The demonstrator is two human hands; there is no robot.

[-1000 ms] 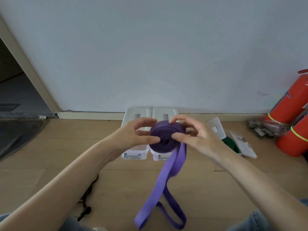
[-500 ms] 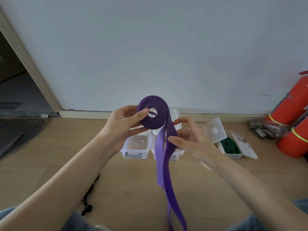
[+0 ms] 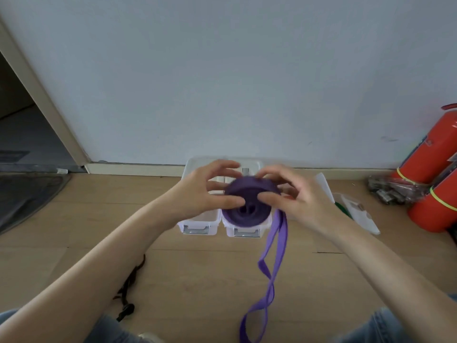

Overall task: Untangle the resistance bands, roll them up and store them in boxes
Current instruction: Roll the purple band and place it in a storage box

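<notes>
Purple resistance band point(image 3: 249, 206) is what we are rolling, our left hand point(image 3: 197, 196) and right hand point(image 3: 296, 201) both pinching the coil above the clear boxes point(image 3: 197, 225), and next we are probably winding in the tail point(image 3: 269, 273) hanging below those boxes.

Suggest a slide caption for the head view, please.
Both hands roll a purple band above two open boxes.

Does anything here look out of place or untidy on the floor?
Yes. A dark cord lies tangled on the wooden floor beside the left forearm, away from the boxes. The purple band, held by both hands, is only partly rolled: its loose tail hangs twisted toward the floor.
</notes>
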